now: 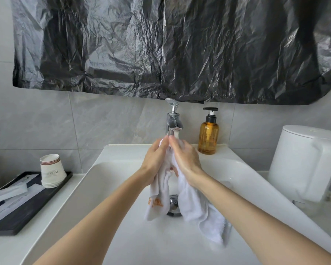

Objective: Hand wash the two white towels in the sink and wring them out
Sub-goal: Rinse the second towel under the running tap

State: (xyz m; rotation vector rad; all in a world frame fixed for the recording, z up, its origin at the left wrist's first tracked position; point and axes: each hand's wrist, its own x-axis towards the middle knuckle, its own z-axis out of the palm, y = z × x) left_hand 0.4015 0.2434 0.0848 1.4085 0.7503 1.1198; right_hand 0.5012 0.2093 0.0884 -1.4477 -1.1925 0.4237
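Left hand (156, 161) and right hand (186, 161) grip towel (191, 205), palms facing.

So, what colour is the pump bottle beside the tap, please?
The pump bottle is amber with a black pump; head view.

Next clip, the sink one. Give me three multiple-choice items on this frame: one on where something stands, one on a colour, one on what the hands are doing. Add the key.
1. Where does the soap bottle stand?
A. on a tray
B. on a shelf
C. on the rim of the sink, right of the tap

2. What colour is the print on the towel?
A. orange
B. blue
C. green

3. What are the left hand and right hand doing?
A. hanging idle
B. both holding the towel under the tap
C. one lifting a cup

Key:
1 C: the bottle stands on the rim beside the tap.
2 A: the lettering near the towel's lower edge is orange.
3 B: both hands grip the cloth just below the spout.
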